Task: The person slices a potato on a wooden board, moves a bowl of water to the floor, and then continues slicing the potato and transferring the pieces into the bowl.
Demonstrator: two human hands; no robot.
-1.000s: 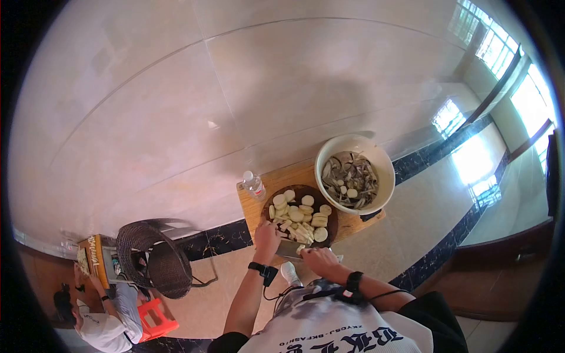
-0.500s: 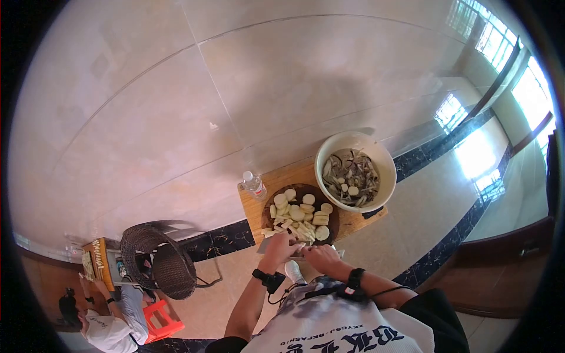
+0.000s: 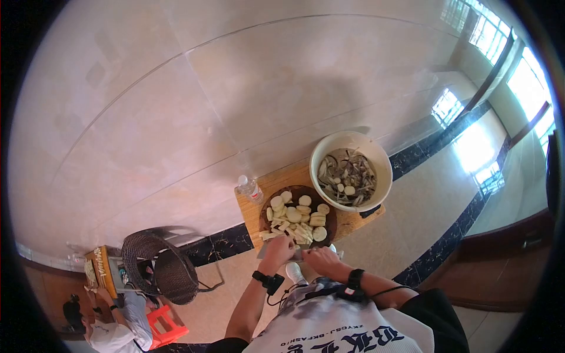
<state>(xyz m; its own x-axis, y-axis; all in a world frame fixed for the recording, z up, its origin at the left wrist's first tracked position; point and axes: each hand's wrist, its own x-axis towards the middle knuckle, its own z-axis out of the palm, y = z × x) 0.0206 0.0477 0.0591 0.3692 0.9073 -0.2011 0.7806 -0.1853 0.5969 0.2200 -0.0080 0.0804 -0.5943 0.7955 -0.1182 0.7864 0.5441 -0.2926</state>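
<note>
At the near edge of the small wooden table (image 3: 351, 221) both forearms come in from below, a dark band on each wrist. The right hand (image 3: 318, 257) is closed, seemingly around the handle end of a knife (image 3: 262, 252). The left hand (image 3: 280, 249) lies curled, knuckles up, over the flat grey blade; whether it grips or only presses cannot be told at this size. The knife's long axis runs along the near edge, and its blade points toward the near left corner, probably so that the edge meets the pale strips (image 3: 297, 232) crosswise. Those strips lie just beyond the hands, on the near part of a round dark chopping board (image 3: 333, 215). The uncut round slices (image 3: 292, 210) sit farther back on it, likely kept out of the blade's way. A clear bottle (image 3: 248, 188) stands at the far left corner. A white bowl (image 3: 353, 136) of peelings (image 3: 350, 170) fills the far right corner, apart from the cut pieces. Off to the left on the floor, another person (image 3: 112, 335) sits by a woven basket (image 3: 159, 265).
</note>
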